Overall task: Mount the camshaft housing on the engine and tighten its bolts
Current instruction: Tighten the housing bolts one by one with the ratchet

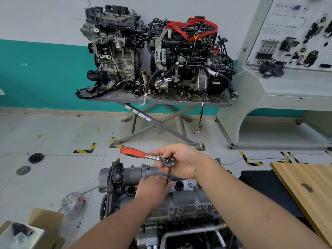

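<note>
A tiled workshop floor with yellow-black tape corners runs to a teal-and-white wall, where two engines sit on a scissor-leg bench. Nearer, the right hand grips a red-handled ratchet by its head; the left hand pinches its extension bar above the camshaft housing atop the engine.

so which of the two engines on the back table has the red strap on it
The right-hand engine: a red strap drapes across its top. The left engine has none.
</note>
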`<control>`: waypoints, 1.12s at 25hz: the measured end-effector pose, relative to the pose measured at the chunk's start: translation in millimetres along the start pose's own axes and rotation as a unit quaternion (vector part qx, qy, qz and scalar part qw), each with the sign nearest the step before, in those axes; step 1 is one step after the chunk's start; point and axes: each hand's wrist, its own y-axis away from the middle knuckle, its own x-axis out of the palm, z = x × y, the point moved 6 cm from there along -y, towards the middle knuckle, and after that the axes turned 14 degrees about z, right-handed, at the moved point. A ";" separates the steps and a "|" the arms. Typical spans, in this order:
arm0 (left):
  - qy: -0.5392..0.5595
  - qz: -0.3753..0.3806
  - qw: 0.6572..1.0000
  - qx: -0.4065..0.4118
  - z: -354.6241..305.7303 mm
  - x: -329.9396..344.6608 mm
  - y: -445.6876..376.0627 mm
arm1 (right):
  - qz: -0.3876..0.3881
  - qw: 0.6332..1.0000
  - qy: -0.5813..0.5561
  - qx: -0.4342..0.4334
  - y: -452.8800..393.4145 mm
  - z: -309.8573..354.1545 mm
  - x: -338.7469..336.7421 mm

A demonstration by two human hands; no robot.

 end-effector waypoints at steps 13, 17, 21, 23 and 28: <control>-0.021 -0.010 1.000 -0.004 -3.7 -4.6 5.6 | 0.005 0.996 0.061 0.061 -0.7 7.4 12.8; -0.007 -0.012 1.000 -0.015 -1.0 -7.8 5.7 | -0.144 0.970 -0.134 -0.143 -2.1 3.1 -4.4; 0.001 -0.010 0.999 -0.033 -1.2 -10.9 3.4 | -0.236 0.924 0.071 -0.292 11.2 -7.7 -5.7; -0.029 0.010 0.998 -0.046 -1.7 -9.1 0.7 | -0.288 0.840 0.339 -0.312 19.6 -6.0 2.3; 0.039 -0.010 0.999 -0.033 -1.5 -8.3 -1.2 | -0.263 0.512 0.773 -0.267 20.7 14.2 25.9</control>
